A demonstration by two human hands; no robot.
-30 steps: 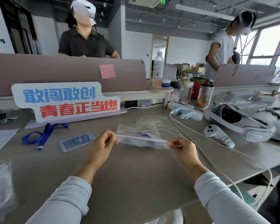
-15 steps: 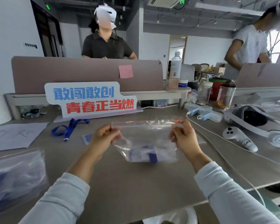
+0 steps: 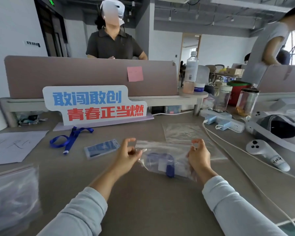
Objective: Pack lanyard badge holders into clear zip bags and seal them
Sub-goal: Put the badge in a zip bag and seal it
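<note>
A clear zip bag [image 3: 162,151] with a blue lanyard badge holder [image 3: 167,165] inside hangs just above the desk in front of me. My left hand [image 3: 126,156] pinches the bag's left top corner with curled fingers. My right hand [image 3: 198,156] grips the bag's right side, thumb and forefinger curled near the zip edge. Whether the zip strip is closed cannot be made out. An empty zip bag [image 3: 182,133] lies flat on the desk behind. A loose blue lanyard [image 3: 70,139] and its badge holder [image 3: 100,148] lie to the left.
A stack of filled bags [image 3: 12,193] sits at the near left, with a paper sheet [image 3: 12,147] beyond it. A slogan sign [image 3: 94,104] stands at the back. A white cable [image 3: 232,160], controller [image 3: 266,155], headset [image 3: 279,128] and power strip [image 3: 223,120] occupy the right.
The bag rose from the desk with both hands stretching its zip edge, and now hangs lower and tilted, its contents slumped to the bottom. Both hands have come closer to the desk.
</note>
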